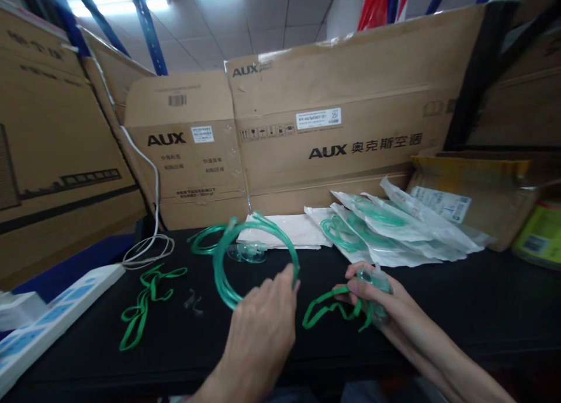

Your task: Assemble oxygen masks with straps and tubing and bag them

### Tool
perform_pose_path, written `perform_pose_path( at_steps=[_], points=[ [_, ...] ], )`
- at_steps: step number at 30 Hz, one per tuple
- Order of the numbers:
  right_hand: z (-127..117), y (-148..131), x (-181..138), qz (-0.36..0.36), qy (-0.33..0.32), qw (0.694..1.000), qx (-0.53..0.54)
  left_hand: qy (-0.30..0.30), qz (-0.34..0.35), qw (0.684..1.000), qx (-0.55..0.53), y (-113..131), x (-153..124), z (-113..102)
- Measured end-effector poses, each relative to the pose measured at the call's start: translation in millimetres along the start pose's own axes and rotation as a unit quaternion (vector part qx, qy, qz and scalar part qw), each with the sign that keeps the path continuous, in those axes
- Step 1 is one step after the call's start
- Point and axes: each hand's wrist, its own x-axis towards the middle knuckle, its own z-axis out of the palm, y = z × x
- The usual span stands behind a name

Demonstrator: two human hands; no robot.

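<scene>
My left hand [265, 315] is closed round one side of a coil of green tubing [222, 268], lifted off the black tabletop. In my right hand [385, 295] is a clear greenish oxygen mask [376, 280], gripped between thumb and fingers. A green elastic strap [318, 312] hangs in loops from the same hand, to the left of the mask. Behind the lifted coil, a second green tubing coil [199, 242] and another clear mask [249, 252] lie on the table. Several loose green straps [146, 298] rest at the left beside small clear pieces [193, 302].
White pouches with green tubing [385, 230] are piled at the back right, beside flat white packaging [289, 230]. A white power strip [56, 315] and its cable [155, 210] lie left. Cardboard [333, 99] walls the back; an open box [477, 193] and yellow-green container [541, 233] stand right.
</scene>
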Motion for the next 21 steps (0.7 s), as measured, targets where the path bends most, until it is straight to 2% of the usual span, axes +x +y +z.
perform_pose_path(
  at_steps=[2,5,7,10,13,17,19,21],
  points=[
    [-6.6,-6.9,-4.6,0.019,-0.001,0.999,0.037,-0.058,0.064,0.996,-0.031,18.1,-18.4,1.8],
    [-16.7,-15.0,-10.5,0.035,0.017,0.998,0.053,-0.173,0.110,0.976,-0.077,25.6,-36.8,6.3],
    [-23.2,-17.7,-12.6,0.040,0.033,0.998,0.041,-0.200,0.129,0.966,-0.097,19.6,-45.9,8.4],
    [-31.4,-19.6,-12.8,0.047,0.038,0.998,0.009,-0.195,0.158,0.959,-0.130,1.0,-54.4,4.2],
    [-35.2,-23.5,-11.1,0.051,0.038,0.998,-0.025,-0.258,0.095,0.942,-0.191,-24.6,-54.8,-10.2],
    [-31.4,-34.9,-8.3,0.050,0.007,0.996,-0.073,-0.252,0.052,0.931,-0.260,-57.5,-52.9,-28.0],
    [-26.5,-40.1,-6.2,0.037,-0.022,0.993,-0.113,-0.250,0.029,0.931,-0.264,-63.2,-52.8,-30.8],
    [-20.6,-42.9,-2.8,0.017,-0.036,0.988,-0.152,-0.267,0.002,0.927,-0.266,-57.6,-51.2,-28.7]
  ],
)
